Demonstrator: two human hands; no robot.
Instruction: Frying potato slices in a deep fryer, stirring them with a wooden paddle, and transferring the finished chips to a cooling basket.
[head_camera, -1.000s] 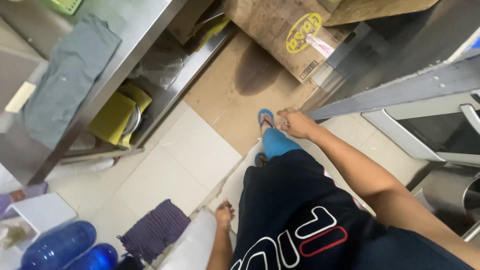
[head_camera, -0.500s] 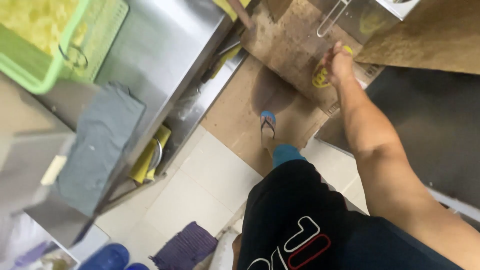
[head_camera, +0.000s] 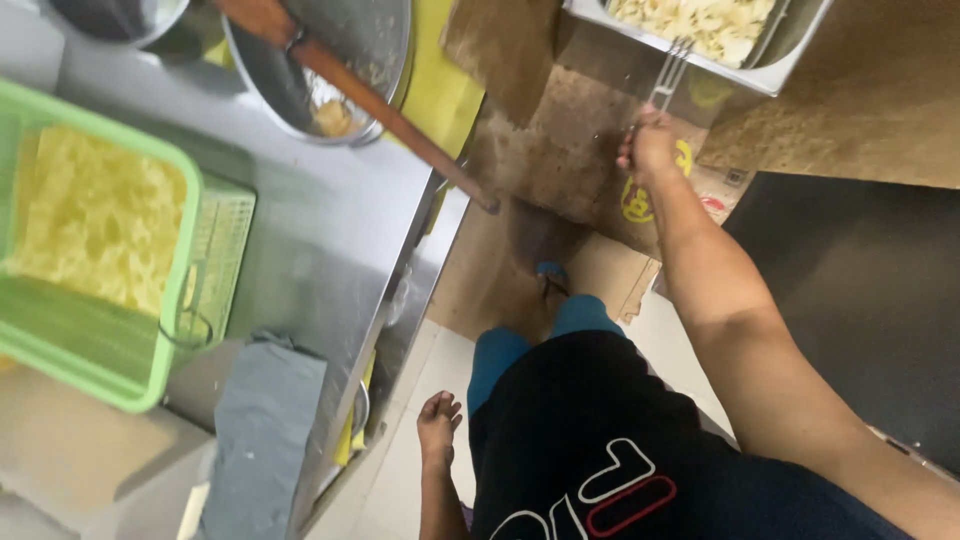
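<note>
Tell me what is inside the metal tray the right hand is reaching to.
The metal tray holds pale yellow chopped food. The right hand grips a wire handle running into it. The handle's far end lies hidden among the food.

Soft, even light is seen throughout, with dull glare spread across the steel counter (head_camera: 330, 240). Motion blur is shown over the whole frame, most strongly on the green basket (head_camera: 110, 250) and grey cloth (head_camera: 262, 430). A dim, shadowed zone is formed at the right edge.
</note>
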